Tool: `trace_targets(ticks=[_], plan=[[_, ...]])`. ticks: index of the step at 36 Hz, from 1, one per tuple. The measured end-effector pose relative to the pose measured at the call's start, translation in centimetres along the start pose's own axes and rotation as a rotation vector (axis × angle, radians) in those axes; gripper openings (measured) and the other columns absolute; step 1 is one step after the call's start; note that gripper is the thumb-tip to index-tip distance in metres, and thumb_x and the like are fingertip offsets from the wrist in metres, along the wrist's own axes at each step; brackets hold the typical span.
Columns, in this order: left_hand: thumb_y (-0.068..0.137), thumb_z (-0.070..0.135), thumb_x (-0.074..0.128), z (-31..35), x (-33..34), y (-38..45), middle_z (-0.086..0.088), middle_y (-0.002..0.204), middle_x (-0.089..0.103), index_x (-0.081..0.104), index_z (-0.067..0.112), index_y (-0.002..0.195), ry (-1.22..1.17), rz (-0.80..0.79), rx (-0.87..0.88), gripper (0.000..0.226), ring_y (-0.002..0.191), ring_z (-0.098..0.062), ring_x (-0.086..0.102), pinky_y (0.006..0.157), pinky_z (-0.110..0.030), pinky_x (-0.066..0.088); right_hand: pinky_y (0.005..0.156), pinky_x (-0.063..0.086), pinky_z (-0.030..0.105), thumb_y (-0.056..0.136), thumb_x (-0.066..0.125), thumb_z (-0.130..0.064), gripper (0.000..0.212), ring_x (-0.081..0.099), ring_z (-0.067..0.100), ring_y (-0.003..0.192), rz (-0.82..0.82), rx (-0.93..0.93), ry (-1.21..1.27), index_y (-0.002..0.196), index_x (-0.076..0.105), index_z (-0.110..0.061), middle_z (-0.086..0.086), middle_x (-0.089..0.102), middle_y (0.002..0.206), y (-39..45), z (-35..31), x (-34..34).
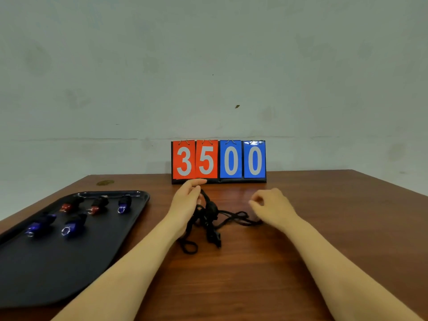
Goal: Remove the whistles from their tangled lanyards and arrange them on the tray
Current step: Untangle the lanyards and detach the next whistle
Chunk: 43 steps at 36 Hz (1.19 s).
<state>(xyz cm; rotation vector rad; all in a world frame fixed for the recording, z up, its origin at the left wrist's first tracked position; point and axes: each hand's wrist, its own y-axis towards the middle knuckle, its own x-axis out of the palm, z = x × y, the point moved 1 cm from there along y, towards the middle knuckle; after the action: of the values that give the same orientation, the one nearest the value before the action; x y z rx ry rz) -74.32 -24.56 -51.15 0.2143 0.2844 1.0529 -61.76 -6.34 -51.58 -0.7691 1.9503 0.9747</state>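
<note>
Far left: black tray (129, 218) lies on the bench (254, 274), its near-left part running out of view. Five whistles rest on it in two rows, apart from one another: two red and black ones (70, 204) and one blue (124, 204) at the back, two blue ones (74, 224) in front. Near half of the tray bare, so room for more. Centre: left hand (185, 206) sits over the tangle of black lanyards (209, 218); its grip looks closed on a strand at the top of the heap, fingers partly hidden, thumb extended toward the scoreboard (218, 161). A dark lump within the cords may be a further whistle or a clip; cannot tell. Right: right hand (271, 208) hovers just above the lanyards' right end, fingers loosely curled, grip narrow with nothing plainly held. Judgement: most of the work seems done, with perhaps a last piece to free and place. Open bench lies to the right and toward the person; the scoreboard stands close behind the hands, limiting forward reach. Tray's right rim is near the left forearm, so a carry leftward is short.
</note>
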Motion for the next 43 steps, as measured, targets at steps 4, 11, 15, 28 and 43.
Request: trace_targets(ticks=[4, 11, 15, 28, 43], plan=[[0.104, 0.015, 0.036, 0.1, 0.2, 0.0, 0.001, 0.082, 0.059, 0.059, 0.023, 0.122, -0.036, -0.016, 0.018, 0.031, 0.074, -0.008, 0.056, 0.068, -0.017, 0.046, 0.094, 0.040, 0.018, 0.098, 0.047, -0.037, 0.028, 0.047, -0.007, 0.103, -0.144, -0.275, 0.131, 0.118, 0.064, -0.028, -0.021, 0.058, 0.109, -1.1, -3.3, 0.9], [0.104, 0.016, 0.038, 0.8, 0.1, -0.1, 0.011, 0.105, 0.062, 0.059, 0.028, 0.125, -0.167, -0.030, 0.010, 0.032, 0.089, -0.004, 0.061, 0.074, -0.022, 0.050, 0.072, 0.039, 0.016, 0.102, 0.040, -0.032, 0.030, 0.053, -0.003, 0.075, -0.175, -0.262, 0.394, 0.081, 0.061, -0.027, -0.010, 0.060, 0.080, -1.7, -4.9, 2.0], [0.103, 0.011, 0.039, 0.6, -0.3, 0.2, -0.001, 0.078, 0.057, 0.058, 0.021, 0.126, -0.187, 0.017, 0.007, 0.031, 0.051, -0.005, 0.045, 0.047, -0.018, 0.041, 0.070, 0.037, 0.017, 0.102, 0.041, -0.028, 0.031, 0.051, -0.004, 0.072, 0.019, -0.167, 0.580, 0.078, 0.060, -0.022, -0.011, 0.057, 0.074, -1.3, -4.5, 0.9], [0.101, 0.013, 0.039, -0.6, -3.3, 1.2, -0.001, 0.107, 0.064, 0.063, 0.022, 0.112, 0.235, 0.363, 0.063, 0.028, 0.095, -0.025, 0.063, 0.065, -0.023, 0.047, 0.035, 0.014, 0.020, 0.099, 0.037, -0.015, 0.029, 0.017, 0.007, 0.039, 0.562, 0.421, 1.947, 0.070, 0.038, -0.017, -0.007, 0.023, 0.050, 0.9, 1.8, -4.5], [0.097, 0.027, 0.048, -0.5, -0.5, 0.1, 0.004, 0.122, 0.050, 0.062, 0.030, 0.112, 0.732, 0.214, 0.234, 0.021, 0.121, -0.014, 0.039, 0.100, -0.034, 0.040, 0.075, 0.045, 0.030, 0.097, 0.049, -0.024, 0.027, 0.052, 0.012, 0.074, 0.161, 0.292, 1.147, 0.075, 0.062, -0.016, 0.000, 0.059, 0.079, 0.1, -2.0, -3.2]])
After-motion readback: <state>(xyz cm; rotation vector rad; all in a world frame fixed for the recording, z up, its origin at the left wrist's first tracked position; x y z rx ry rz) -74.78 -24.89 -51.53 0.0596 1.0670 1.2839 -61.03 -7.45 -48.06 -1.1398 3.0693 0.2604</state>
